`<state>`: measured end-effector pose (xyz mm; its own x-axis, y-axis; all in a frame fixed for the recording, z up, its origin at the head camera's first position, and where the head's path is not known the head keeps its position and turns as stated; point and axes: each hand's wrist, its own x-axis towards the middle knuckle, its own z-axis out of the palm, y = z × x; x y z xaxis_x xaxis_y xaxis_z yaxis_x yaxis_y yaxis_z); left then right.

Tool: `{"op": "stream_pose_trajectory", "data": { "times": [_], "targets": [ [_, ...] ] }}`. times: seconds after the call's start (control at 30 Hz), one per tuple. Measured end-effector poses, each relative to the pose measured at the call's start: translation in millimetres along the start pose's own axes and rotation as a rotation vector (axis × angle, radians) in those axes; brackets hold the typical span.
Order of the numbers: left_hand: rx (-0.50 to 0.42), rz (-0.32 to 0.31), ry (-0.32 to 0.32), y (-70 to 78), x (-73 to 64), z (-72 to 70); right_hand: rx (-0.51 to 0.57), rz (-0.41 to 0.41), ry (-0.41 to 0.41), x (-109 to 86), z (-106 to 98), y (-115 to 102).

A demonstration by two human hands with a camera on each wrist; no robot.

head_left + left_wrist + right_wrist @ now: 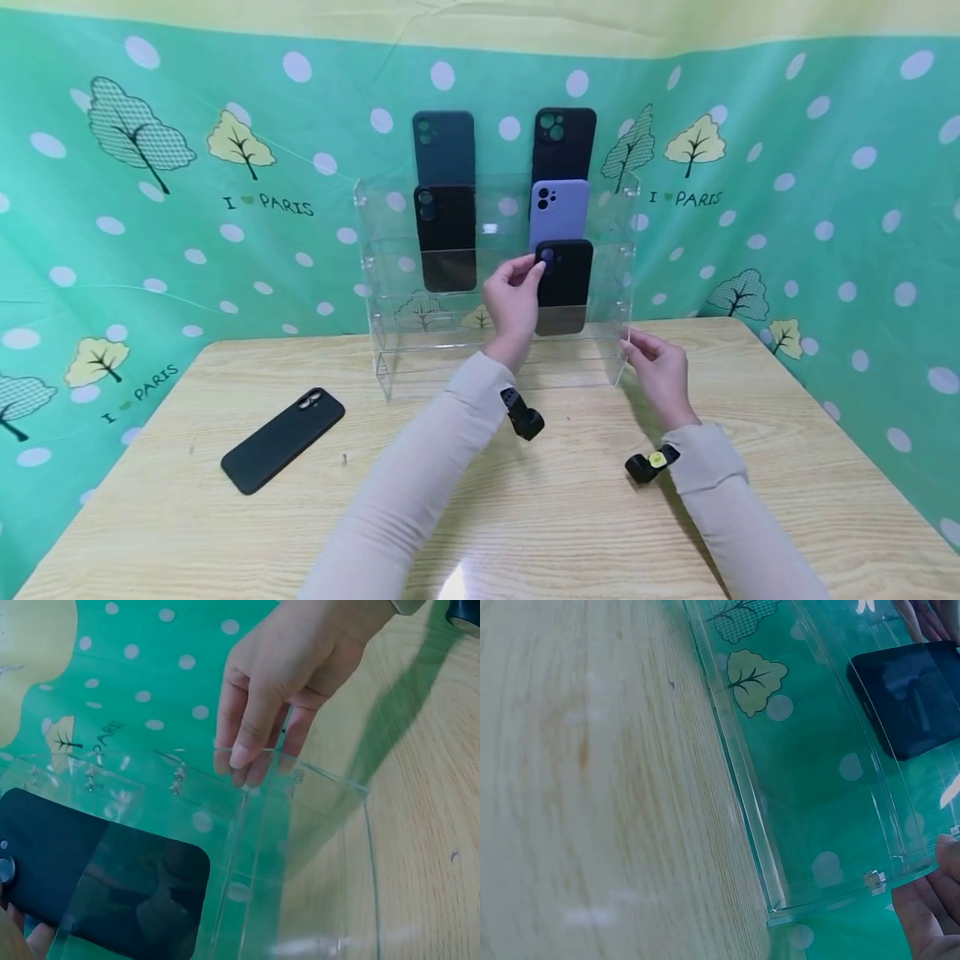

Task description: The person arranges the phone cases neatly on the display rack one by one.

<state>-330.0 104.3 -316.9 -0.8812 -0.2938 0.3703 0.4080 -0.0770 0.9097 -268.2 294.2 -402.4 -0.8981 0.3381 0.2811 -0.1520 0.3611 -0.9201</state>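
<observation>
A clear acrylic tiered display rack [420,343] stands on the table. My left hand [513,304] pinches the upper left edge of a black phone case [564,279], whose lower part sits behind a clear front lip; the case also shows in the left wrist view [112,862]. At the rack's right side panel, my right hand [658,371] grips the clear edge between thumb and fingers, seen closer in the right wrist view [934,900]. Directly behind the black case stands a lilac phone case [558,208].
A dark case [562,142] stands in the back right tier. On the left side are a dark teal case [444,148] and a black case [447,225]. Another black case [283,440] lies flat on the wooden table [165,508]. Green patterned cloth [225,250] hangs behind.
</observation>
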Motion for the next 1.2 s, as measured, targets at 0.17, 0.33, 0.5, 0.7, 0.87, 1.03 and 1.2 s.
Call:
{"op": "stream_pose_trajectory", "data": {
  "times": [0.17,0.33,0.5,0.7,0.87,1.03,1.2],
  "targets": [
    [0.038,-0.008,-0.012,0.2,-1.8,-0.3,0.001,0.001,-0.005,-1.0,-0.8,-2.3],
    [0.068,-0.02,-0.015,2.9,-2.3,-1.5,0.006,0.0,-0.003,-1.5,-0.1,-2.2],
    [0.115,-0.018,-0.02,4.9,-0.2,-3.7,0.013,0.005,0.0,-0.6,0.7,-0.7],
    [0.14,-0.013,-0.03,5.5,2.2,-6.4,-0.013,0.007,-0.001,-0.1,0.6,1.6],
    [0.155,-0.019,-0.021,4.7,0.6,-6.4,-0.023,0.012,-0.006,0.3,-0.5,2.6],
    [0.17,-0.037,-0.016,2.6,-0.9,-5.8,-0.011,0.01,-0.006,0.5,0.0,2.8],
    [0.13,-0.052,-0.012,0.8,-0.5,-5.5,0.005,0.0,-0.001,0.2,0.1,1.3]
  ]
}}
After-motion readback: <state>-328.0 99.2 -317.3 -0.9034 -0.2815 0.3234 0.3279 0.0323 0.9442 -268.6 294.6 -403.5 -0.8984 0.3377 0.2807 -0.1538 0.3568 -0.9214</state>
